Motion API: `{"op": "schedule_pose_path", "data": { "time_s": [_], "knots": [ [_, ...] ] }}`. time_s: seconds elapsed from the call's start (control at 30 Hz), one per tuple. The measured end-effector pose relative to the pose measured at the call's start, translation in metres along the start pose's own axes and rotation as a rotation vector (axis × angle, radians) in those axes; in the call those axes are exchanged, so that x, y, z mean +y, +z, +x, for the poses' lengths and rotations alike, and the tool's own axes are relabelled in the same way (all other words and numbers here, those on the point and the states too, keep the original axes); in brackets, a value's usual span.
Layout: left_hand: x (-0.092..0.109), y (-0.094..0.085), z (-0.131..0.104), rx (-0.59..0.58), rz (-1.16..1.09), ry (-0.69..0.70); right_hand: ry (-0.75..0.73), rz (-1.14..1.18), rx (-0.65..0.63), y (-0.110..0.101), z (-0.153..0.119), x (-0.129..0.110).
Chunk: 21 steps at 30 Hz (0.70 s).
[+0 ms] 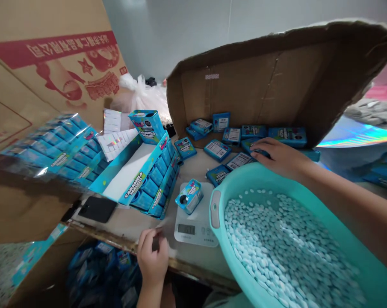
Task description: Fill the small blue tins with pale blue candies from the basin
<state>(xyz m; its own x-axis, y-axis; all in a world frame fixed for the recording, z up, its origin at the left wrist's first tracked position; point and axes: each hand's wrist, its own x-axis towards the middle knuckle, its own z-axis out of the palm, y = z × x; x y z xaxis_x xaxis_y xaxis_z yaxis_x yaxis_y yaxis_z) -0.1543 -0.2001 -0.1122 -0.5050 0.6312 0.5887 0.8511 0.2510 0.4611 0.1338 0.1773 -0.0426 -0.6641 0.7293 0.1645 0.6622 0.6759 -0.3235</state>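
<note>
My left hand (152, 252) is at the table's front edge, its fingers curled around something small and dark that I cannot make out. Over the blue packs behind the tub, my right hand (275, 155) has its fingertips and thumb closed on a blue pack (249, 144), largely covered by the fingers. A blue tin (190, 196) rests tilted on a white digital scale (196, 238), whose digits are blurred. To the right, a turquoise tub (221, 184) holds pale blue candies (276, 239).
An open display box (155, 179) of tins stands left of the scale, with one tin (148, 127) on top. Wrapped packs (61, 149), a black phone (97, 209) and a large carton (52, 72) are further left. A cardboard box (244, 85) lies behind the loose packs.
</note>
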Motion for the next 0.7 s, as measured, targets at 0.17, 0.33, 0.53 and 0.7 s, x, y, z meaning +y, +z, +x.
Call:
{"op": "schedule_pose_path", "data": {
  "time_s": [0.17,0.33,0.53,0.7],
  "knots": [
    [0.026,-0.001,0.01,0.01,-0.05,0.011,0.013,0.04,-0.016,0.0,0.001,0.004],
    [0.056,0.024,0.042,-0.168,-0.194,-0.153,0.027,0.106,-0.027,-0.001,0.003,0.003],
    [0.084,0.036,0.075,-0.262,-0.236,0.066,0.027,0.101,-0.047,-0.005,0.002,0.0],
    [0.109,0.016,0.096,-0.206,-0.04,0.646,0.023,0.092,-0.099,-0.011,0.001,-0.003]
  ]
}}
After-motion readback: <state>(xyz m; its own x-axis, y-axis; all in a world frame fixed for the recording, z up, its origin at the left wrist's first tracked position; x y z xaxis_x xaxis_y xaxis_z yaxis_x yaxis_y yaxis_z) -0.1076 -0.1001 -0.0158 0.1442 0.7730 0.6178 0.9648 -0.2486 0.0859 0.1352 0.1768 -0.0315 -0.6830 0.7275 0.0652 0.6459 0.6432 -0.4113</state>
